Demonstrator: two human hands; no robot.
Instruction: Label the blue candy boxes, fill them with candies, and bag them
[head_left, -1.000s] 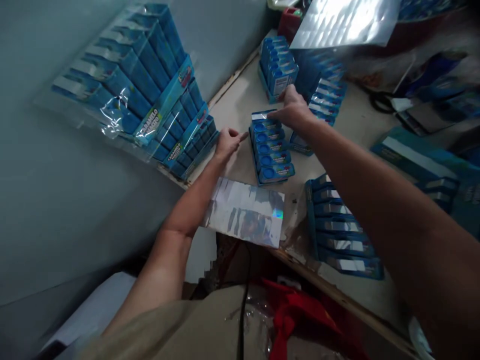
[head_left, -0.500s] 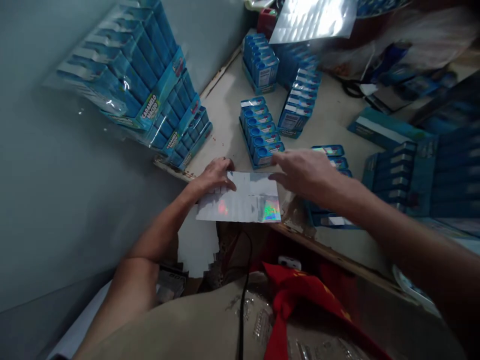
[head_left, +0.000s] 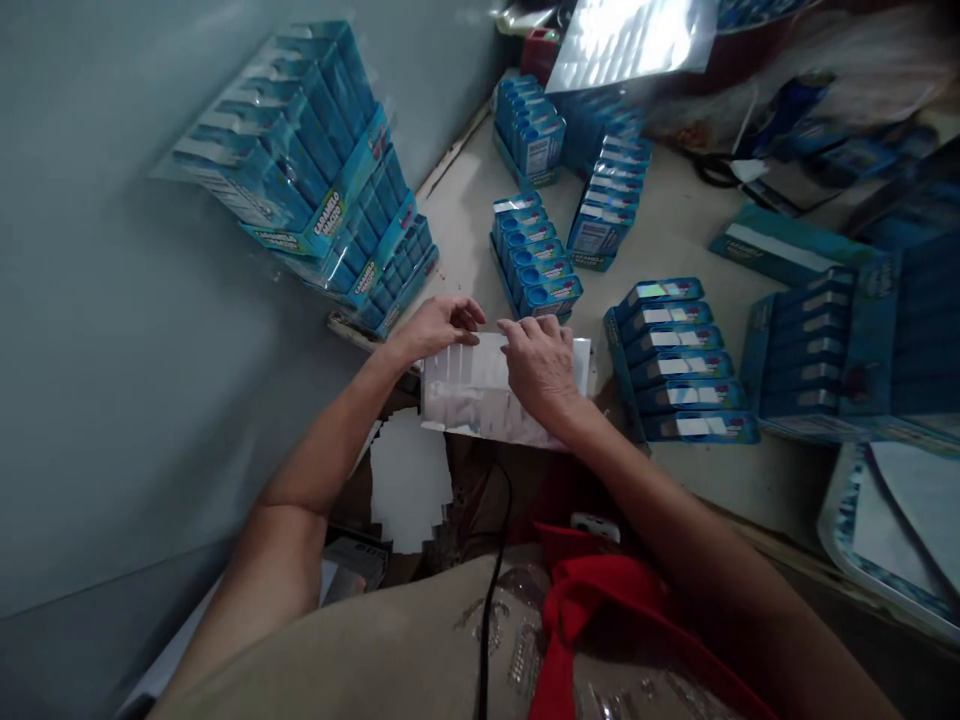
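A pale, shiny sheet of label stickers [head_left: 469, 390] lies at the table's front edge, its lower part hanging over. My left hand [head_left: 442, 327] holds its far left corner between thumb and fingers. Bent over the sheet's right half, my right hand [head_left: 541, 365] grips near the far edge with its fingertips; whether a single label is between them is hidden. Right of it stands a blue display tray of small boxes [head_left: 679, 365] with shiny white strips along their tops. Another tray of blue boxes [head_left: 536, 255] stands just beyond my hands.
Wrapped stacks of blue boxes [head_left: 322, 190] rise at the left by the wall. More filled trays [head_left: 607, 200] stand farther back, near black scissors [head_left: 716, 170]. Blue cartons [head_left: 817, 340] crowd the right. A second shiny sheet [head_left: 634, 45] lies at the back; white paper pieces [head_left: 411, 480] are below the table edge.
My right hand has come left from beside the box tray onto the sheet, uncovering that tray. The sheet has shifted slightly right and tilted, with my left hand still on it.
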